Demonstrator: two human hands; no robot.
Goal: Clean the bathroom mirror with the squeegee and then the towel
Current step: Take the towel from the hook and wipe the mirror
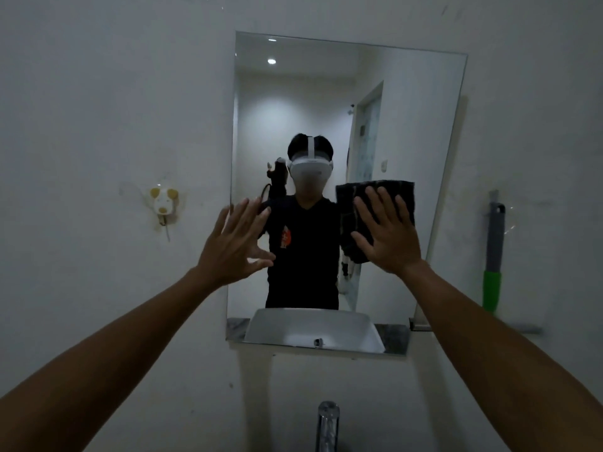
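The rectangular mirror (408, 125) hangs on the white wall in front of me. My right hand (390, 236) lies flat with spread fingers on a dark towel (347, 210), pressing it against the mirror's right half at mid height. My left hand (235, 246) is raised at the mirror's left edge, fingers apart, holding nothing. The squeegee (494, 252), with a grey and green handle, hangs upright on the wall to the right of the mirror, apart from both hands.
A chrome faucet (327, 425) rises at the bottom centre, below the mirror. A small dog-shaped wall hook (164, 202) sits left of the mirror. A grey horizontal bar (473, 328) runs along the wall under the squeegee handle. The mirror reflects a person and a doorway.
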